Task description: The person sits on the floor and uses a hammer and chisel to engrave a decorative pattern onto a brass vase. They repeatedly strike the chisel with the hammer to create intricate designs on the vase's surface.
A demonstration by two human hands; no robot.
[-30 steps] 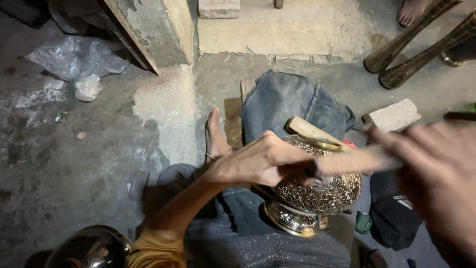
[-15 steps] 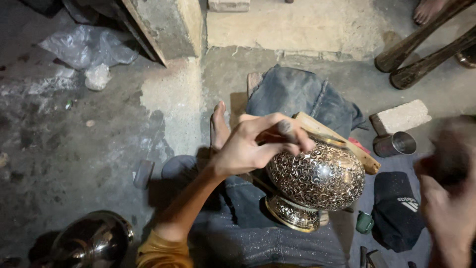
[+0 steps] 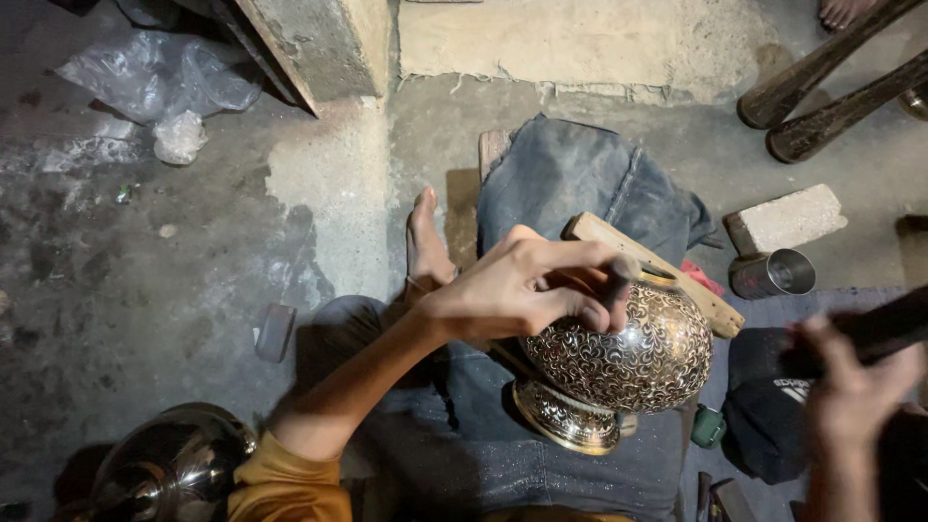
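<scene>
On the floor at your far left lie a crumpled plastic bag (image 3: 159, 82) and, near the lower edge, a plain polished metal pot (image 3: 169, 469) that the frame cuts off. Moving right, your bare foot (image 3: 425, 242) rests beside the folded grey cloth (image 3: 570, 179) across your lap. Your left hand (image 3: 527, 285) lies over the shoulder of the engraved metal vase (image 3: 619, 358), its grip pinching a slim dark punch-like tool (image 3: 619, 275) against the rim; the vase lies tilted on your lap, foot toward you, propped against a wooden block (image 3: 667, 271). To do this well, I would judge, keep the heel of that hand planted on the vase so it cannot roll, hold the tool tip steady on the pattern line, and strike squarely rather than glancing. Further right stand a small steel cup (image 3: 773, 274) and a pale brick (image 3: 785, 217), just apart from each other. Your right hand (image 3: 851, 396) is blurred by motion; its grip looks wrapped round a dark handle (image 3: 880, 329), though I cannot tell what kind of head it carries, since that runs out of view. The tool's tip is hidden behind your fingers.
</scene>
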